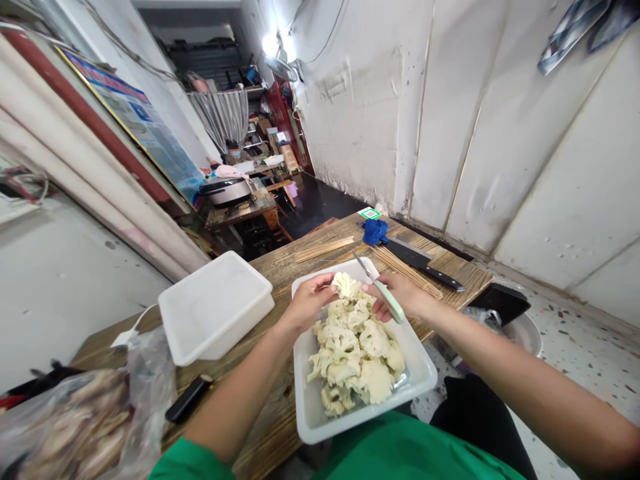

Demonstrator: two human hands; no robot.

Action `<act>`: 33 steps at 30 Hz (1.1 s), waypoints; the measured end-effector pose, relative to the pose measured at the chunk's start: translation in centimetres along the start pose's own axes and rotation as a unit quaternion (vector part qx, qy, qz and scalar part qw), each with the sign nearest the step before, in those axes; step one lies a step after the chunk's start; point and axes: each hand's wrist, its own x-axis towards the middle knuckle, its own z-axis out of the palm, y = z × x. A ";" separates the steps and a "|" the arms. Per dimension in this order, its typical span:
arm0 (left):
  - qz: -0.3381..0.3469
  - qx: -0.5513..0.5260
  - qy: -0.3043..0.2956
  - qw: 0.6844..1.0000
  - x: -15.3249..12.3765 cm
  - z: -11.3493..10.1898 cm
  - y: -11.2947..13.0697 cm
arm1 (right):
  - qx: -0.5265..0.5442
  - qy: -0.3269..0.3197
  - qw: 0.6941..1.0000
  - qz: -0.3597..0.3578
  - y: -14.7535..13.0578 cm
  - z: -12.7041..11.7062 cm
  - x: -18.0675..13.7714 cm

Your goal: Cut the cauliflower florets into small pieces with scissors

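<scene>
My left hand (313, 301) pinches a cauliflower floret (345, 285) above the far end of a white plastic tub (307, 407). In my right hand (397, 294) is a small knife (386, 295) with a pale green handle, its blade pointing up and away to the left. The right fingers are close to the held floret; whether they touch it I cannot tell. Below both hands, a heap of cut cauliflower (353, 350) fills much of the tub, which sits at the table's near edge.
On the wooden table (260, 373) are another white tub (210, 307), a cleaver (425, 265), bamboo skewers (405, 270), a blue cloth (375, 231) and a black-handled object (189, 399). A plastic bag of pale brownish food (75, 427) lies at left. A white wall (360, 120) runs along the right.
</scene>
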 end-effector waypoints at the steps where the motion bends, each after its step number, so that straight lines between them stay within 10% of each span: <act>1: -0.001 -0.018 -0.004 1.000 -0.3 0.3 0.3 | 0.002 0.009 1.000 -0.001 -0.3 0.6 0.6; 8: 0.001 -0.020 -0.013 1.000 -0.8 -0.1 1.1 | 0.117 0.023 0.992 -0.041 -1.7 3.3 3.3; 16: 0.065 0.151 0.029 0.986 -0.6 -1.1 0.6 | -0.180 0.115 0.974 -0.078 -2.6 2.8 4.7; 24: -0.007 0.042 0.045 0.998 0.1 -1.7 -0.6 | -0.126 0.068 0.989 -0.042 -2.7 2.3 5.1; 28: 0.103 0.226 0.165 0.955 0.7 -3.3 -0.9 | -0.119 0.110 0.986 -0.032 -1.7 0.9 6.6; 33: 0.124 0.432 0.119 0.885 0.5 -3.4 -0.9 | -0.075 0.104 0.991 -0.032 -1.1 0.0 7.1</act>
